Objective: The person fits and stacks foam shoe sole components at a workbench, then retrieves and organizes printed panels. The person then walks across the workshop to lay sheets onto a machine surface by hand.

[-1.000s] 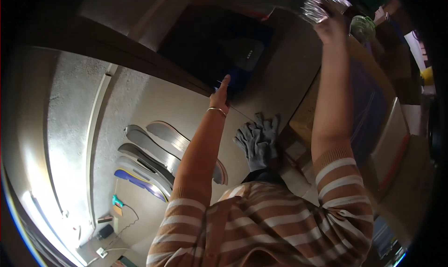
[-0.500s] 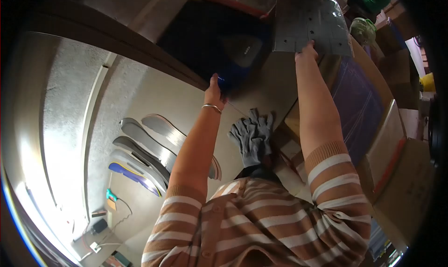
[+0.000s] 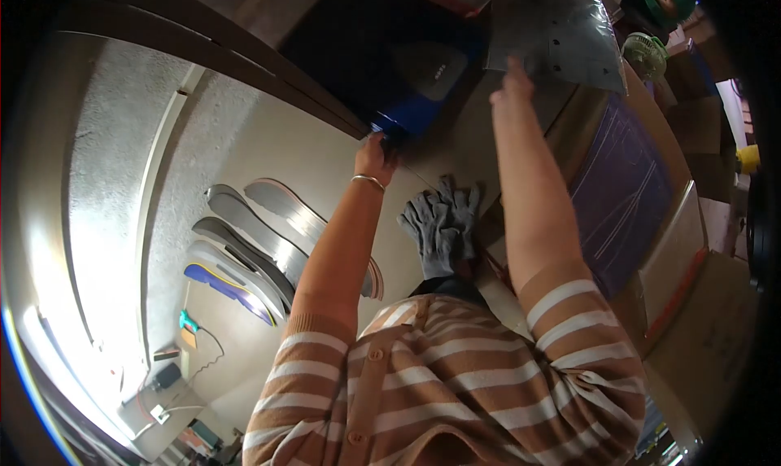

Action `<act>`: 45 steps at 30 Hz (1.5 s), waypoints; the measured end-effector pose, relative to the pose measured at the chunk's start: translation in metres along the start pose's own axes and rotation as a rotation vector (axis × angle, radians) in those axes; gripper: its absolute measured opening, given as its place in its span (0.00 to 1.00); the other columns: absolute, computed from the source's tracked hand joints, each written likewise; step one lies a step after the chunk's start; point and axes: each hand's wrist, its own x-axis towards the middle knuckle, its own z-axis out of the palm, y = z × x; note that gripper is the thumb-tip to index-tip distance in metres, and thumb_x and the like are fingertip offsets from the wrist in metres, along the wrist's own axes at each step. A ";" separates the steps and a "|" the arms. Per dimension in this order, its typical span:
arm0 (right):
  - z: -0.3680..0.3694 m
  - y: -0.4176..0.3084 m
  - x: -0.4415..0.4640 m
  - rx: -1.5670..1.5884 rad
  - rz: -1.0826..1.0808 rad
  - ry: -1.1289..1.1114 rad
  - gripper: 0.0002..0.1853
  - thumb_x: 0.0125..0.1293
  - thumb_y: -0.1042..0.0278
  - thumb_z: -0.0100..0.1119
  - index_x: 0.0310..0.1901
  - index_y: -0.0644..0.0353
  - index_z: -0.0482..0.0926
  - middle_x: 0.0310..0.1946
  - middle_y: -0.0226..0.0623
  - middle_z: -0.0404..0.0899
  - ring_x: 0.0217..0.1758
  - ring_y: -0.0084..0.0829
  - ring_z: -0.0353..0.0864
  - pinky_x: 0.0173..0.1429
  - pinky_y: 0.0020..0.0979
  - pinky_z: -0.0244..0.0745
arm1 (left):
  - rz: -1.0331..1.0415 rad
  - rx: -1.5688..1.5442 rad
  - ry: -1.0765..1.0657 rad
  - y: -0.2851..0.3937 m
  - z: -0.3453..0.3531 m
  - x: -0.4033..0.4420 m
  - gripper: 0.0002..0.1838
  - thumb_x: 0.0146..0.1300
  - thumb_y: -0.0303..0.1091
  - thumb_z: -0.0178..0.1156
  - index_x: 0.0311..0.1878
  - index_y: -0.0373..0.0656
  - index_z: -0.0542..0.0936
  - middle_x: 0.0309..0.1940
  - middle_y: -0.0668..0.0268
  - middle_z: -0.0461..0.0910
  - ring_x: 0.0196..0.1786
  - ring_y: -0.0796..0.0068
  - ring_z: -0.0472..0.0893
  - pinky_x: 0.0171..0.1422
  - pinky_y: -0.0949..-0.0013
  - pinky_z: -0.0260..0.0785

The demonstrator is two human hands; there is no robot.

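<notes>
My left hand (image 3: 376,158) is at the near corner of a dark blue, flat item (image 3: 407,59) with a grey patch, its fingers closed around that corner. My right hand (image 3: 514,83) reaches up to the near edge of a clear plastic bag (image 3: 561,39) with small dark holes; the hand is blurred and its grip cannot be made out. Grey knitted gloves (image 3: 443,222) lie on the table in front of my body. Several curved, insole-like pieces (image 3: 260,242) rest on the table to the left.
A cardboard box with purple sheets in plastic (image 3: 622,193) stands on the right. Behind it are a green fan (image 3: 645,55) and a person in green (image 3: 671,0). A teal glue gun (image 3: 188,320) and cables lie at the lower left. A dark beam (image 3: 244,59) crosses the upper left.
The crumpled, shiny plastic at my right hand has spread into a flat bag. My right hand has moved left and slightly down. My left hand stays near the blue item's corner.
</notes>
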 end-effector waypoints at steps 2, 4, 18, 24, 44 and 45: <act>0.003 0.048 -0.001 -0.140 0.142 -0.153 0.41 0.55 0.61 0.67 0.66 0.63 0.56 0.69 0.49 0.54 0.69 0.46 0.57 0.68 0.49 0.57 | 0.011 -0.076 -0.063 -0.004 -0.008 0.011 0.09 0.60 0.40 0.56 0.38 0.46 0.72 0.29 0.69 0.70 0.33 0.71 0.69 0.47 0.61 0.63; 0.004 0.109 0.014 -0.271 0.166 -0.219 0.49 0.51 0.63 0.70 0.69 0.63 0.48 0.70 0.49 0.51 0.70 0.44 0.55 0.69 0.46 0.55 | 0.039 -0.055 -0.087 0.000 -0.006 0.003 0.09 0.60 0.39 0.56 0.36 0.46 0.71 0.27 0.69 0.68 0.31 0.72 0.68 0.44 0.62 0.63; 0.011 0.078 -0.022 -0.296 0.147 -0.681 0.28 0.55 0.63 0.64 0.53 0.61 0.61 0.36 0.42 0.72 0.31 0.32 0.75 0.32 0.37 0.81 | 0.016 -0.077 0.100 0.012 0.033 -0.002 0.15 0.56 0.40 0.64 0.24 0.52 0.66 0.14 0.74 0.56 0.16 0.77 0.57 0.20 0.70 0.52; 0.015 0.059 -0.031 -0.328 0.090 -0.622 0.19 0.57 0.57 0.63 0.48 0.51 0.71 0.38 0.32 0.74 0.35 0.26 0.72 0.39 0.34 0.75 | 0.028 0.053 0.051 0.008 0.039 0.002 0.11 0.56 0.42 0.63 0.29 0.50 0.71 0.19 0.72 0.65 0.20 0.76 0.66 0.25 0.70 0.63; 0.036 0.084 -0.049 -0.440 -0.293 -0.682 0.21 0.48 0.63 0.65 0.45 0.61 0.75 0.38 0.37 0.78 0.38 0.30 0.77 0.38 0.31 0.71 | 0.126 -0.334 -0.348 0.027 0.041 -0.020 0.21 0.60 0.43 0.49 0.52 0.42 0.74 0.50 0.60 0.78 0.53 0.62 0.76 0.59 0.59 0.69; 0.037 0.087 -0.054 -0.411 -0.371 -0.650 0.18 0.49 0.64 0.64 0.42 0.63 0.77 0.35 0.37 0.79 0.37 0.29 0.77 0.39 0.31 0.71 | 0.110 -0.342 -0.430 0.028 0.039 -0.017 0.18 0.59 0.46 0.50 0.48 0.49 0.77 0.46 0.67 0.80 0.50 0.66 0.77 0.52 0.62 0.69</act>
